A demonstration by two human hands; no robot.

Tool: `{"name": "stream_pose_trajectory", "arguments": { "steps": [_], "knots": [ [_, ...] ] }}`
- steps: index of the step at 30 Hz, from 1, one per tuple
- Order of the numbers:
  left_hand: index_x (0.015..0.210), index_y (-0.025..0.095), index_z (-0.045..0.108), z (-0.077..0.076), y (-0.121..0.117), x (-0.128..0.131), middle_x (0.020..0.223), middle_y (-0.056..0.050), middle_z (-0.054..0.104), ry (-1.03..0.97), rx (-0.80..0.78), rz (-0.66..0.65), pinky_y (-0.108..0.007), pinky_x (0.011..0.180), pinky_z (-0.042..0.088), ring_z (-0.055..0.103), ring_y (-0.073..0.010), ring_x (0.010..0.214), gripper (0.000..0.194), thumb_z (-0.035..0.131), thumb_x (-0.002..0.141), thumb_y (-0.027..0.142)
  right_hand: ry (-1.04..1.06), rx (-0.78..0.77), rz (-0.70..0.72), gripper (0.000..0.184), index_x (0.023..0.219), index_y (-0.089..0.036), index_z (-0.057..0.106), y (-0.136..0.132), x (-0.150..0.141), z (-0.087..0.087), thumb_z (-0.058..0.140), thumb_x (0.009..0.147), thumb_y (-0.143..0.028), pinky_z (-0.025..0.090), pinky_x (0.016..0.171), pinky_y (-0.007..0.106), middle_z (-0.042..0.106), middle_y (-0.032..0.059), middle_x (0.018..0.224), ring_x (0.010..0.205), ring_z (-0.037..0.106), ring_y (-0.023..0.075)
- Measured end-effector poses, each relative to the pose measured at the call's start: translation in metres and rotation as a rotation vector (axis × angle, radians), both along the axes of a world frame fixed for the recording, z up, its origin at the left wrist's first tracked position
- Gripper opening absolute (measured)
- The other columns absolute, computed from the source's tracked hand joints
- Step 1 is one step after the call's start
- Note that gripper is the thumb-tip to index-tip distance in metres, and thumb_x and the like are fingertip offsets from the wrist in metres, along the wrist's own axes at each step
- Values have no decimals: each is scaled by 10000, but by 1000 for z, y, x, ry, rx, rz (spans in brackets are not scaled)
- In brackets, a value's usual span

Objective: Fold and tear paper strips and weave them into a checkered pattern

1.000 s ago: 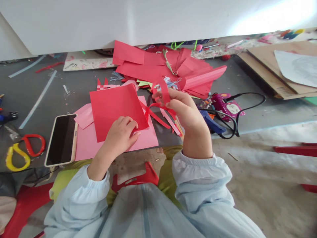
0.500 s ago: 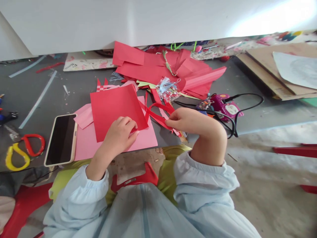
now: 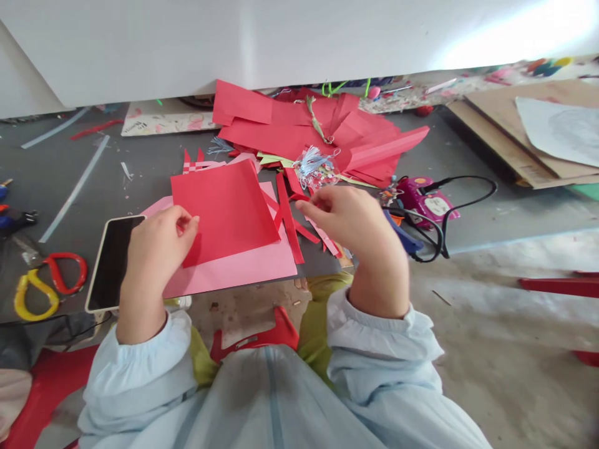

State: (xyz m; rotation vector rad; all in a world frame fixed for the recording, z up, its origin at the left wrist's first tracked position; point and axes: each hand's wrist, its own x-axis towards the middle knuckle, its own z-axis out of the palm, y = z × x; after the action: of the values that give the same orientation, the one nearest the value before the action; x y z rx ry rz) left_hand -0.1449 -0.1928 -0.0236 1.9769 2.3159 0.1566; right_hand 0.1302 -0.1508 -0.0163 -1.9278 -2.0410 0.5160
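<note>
A red paper sheet [image 3: 224, 209] lies on a larger pink sheet [image 3: 243, 265] near the table's front edge. My left hand [image 3: 161, 240] is over the red sheet's left side and partly covers the phone [image 3: 108, 262]. Its fingers are loosely bent, thumb and forefinger apart, with nothing visible in them. Several narrow red paper strips [image 3: 289, 218] lie right of the sheets, one lengthwise and others crossing. Above these strips is my right hand [image 3: 344, 212], thumb stretched left and fingers loosely curled. I see no strip gripped in it.
Scissors [image 3: 49, 284] with red and yellow handles lie at the left. Behind the sheets is a heap of red paper [image 3: 299, 134] with a pale blue tassel [image 3: 312, 161]. A purple device [image 3: 428, 202] with a black cable is at the right, near cardboard pieces [image 3: 505, 137].
My right hand came down from the heap with a red strip, which now lies lengthwise beside the sheets. My left hand has left the red sheet's lower edge and moved left.
</note>
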Motion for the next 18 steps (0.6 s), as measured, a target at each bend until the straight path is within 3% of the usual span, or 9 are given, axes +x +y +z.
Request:
{"name": "stream_pose_trajectory", "arguments": {
  "steps": [3,9,12,18],
  "knots": [
    [906,233,661,2,1,-6,916,-83,758,61,-6,47,-357,689,438,689,-280,856,276,470,937,430,60,-35,107,281,707,-208,627,5,-20,-13,603,907,-405,316,628,311,655,39,697,655,533,175],
    [858,228,668,2,1,-9,901,-109,761,87,-108,76,-366,664,449,691,-299,826,306,459,930,440,-101,-70,117,315,905,-164,713,9,-45,-30,558,963,-432,305,617,331,731,124,865,798,645,258],
    [826,234,654,1,0,-10,879,-104,759,36,-128,54,-366,655,448,691,-297,814,311,457,932,451,-137,-84,139,342,905,-152,719,9,-50,-34,567,957,-454,309,622,339,743,151,915,830,662,278],
    [820,232,658,2,-2,-9,840,-105,756,-8,-89,76,-381,663,431,696,-319,835,298,456,929,422,-4,-19,140,161,802,-194,651,13,-51,-40,579,891,-308,311,625,311,719,82,832,758,613,215]
  ]
}}
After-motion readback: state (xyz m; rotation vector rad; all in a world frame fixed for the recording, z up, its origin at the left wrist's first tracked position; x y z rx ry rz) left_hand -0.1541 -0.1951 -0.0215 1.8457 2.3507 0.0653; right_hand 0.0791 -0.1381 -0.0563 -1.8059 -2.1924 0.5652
